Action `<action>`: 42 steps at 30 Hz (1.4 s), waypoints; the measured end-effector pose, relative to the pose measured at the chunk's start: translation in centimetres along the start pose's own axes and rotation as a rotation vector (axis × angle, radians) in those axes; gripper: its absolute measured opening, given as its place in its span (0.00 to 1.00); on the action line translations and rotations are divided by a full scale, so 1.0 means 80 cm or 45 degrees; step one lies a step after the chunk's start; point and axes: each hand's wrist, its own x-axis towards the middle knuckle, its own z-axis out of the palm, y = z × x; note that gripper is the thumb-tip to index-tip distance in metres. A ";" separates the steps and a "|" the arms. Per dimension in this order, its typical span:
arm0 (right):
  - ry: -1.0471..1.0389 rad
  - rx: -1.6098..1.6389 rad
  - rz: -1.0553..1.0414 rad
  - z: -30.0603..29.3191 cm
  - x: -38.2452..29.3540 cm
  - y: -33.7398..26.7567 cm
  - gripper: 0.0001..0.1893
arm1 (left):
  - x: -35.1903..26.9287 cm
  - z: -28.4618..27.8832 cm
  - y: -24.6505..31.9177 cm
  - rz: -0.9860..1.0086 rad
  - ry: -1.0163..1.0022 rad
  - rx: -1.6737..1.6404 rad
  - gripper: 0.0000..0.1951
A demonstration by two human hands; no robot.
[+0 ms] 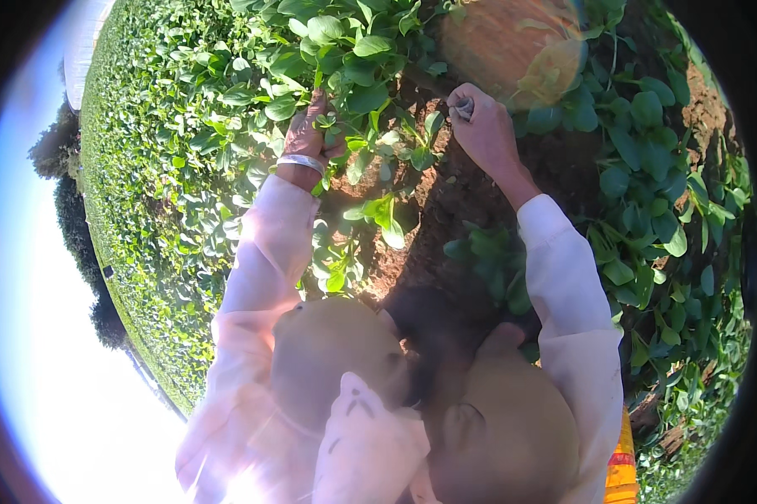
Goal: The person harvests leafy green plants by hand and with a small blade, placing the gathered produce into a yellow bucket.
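Low among leafy green plants [366, 69], my left hand [309, 132] has its fingers around a stem or leaves; a pale metal bangle [301, 162] circles the wrist. Leaves partly cover those fingers. My right hand [484, 126] is closed around a short, dark, round handle end [464, 107], over bare soil to the right of the plants. The rest of that tool is hidden by the fist and shadow. Small seedlings [421, 142] stand in the soil between both hands.
A dense green field spreads to the left. Brown soil [394, 258] runs between my knees and the hands. More broad-leaved plants [649, 157] grow on the right. A yellow-orange container [622, 463] stands at the lower right, beside my right sleeve.
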 end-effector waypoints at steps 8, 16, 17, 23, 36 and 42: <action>-0.213 0.006 0.012 -0.012 -0.022 -0.010 0.10 | -0.009 0.028 -0.048 0.199 -0.205 1.114 0.18; -0.391 0.040 -0.106 -0.001 -0.026 -0.026 0.11 | 0.017 -0.010 -0.038 0.352 -0.332 1.337 0.16; -0.431 0.012 -0.124 0.002 -0.028 -0.032 0.12 | 0.025 -0.017 -0.031 0.449 -0.319 1.415 0.16; -0.342 -0.070 -0.107 0.006 -0.060 -0.037 0.12 | 0.032 0.024 -0.018 0.194 -0.226 1.079 0.11; -0.092 -0.116 0.128 -0.053 -0.157 -0.056 0.09 | -0.288 0.415 0.022 0.469 -1.628 -0.040 0.09; 0.174 -0.234 0.176 -0.061 -0.188 -0.017 0.10 | -0.409 0.426 -0.087 1.289 -1.845 -0.270 0.08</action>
